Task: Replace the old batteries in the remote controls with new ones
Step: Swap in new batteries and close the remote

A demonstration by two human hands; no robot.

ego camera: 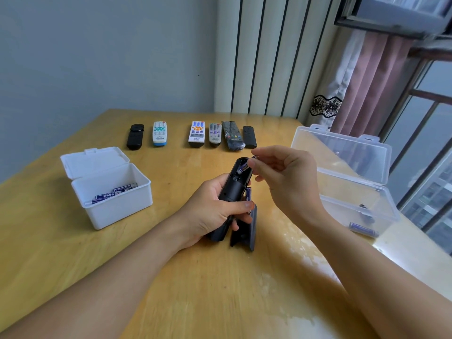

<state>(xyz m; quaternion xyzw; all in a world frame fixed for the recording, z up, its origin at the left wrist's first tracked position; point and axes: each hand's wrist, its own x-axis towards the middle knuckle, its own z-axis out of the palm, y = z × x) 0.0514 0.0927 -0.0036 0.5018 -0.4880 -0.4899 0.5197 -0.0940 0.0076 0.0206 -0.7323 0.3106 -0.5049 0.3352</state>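
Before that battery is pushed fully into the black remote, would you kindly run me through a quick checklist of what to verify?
1. Black remote held steady by the left hand: ok.
2. Battery pinched by the right hand, one end in the open compartment: ok.
3. Polarity matches the markings: cannot tell.
4. Battery cover off and within reach on the table: ok.
5. Second battery ready beside the remote: ok.

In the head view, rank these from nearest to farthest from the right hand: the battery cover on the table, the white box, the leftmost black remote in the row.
1. Battery cover, just below and left of the right hand, by the left hand's fingers.
2. White box, far left on the table.
3. Leftmost black remote, back left in the row.
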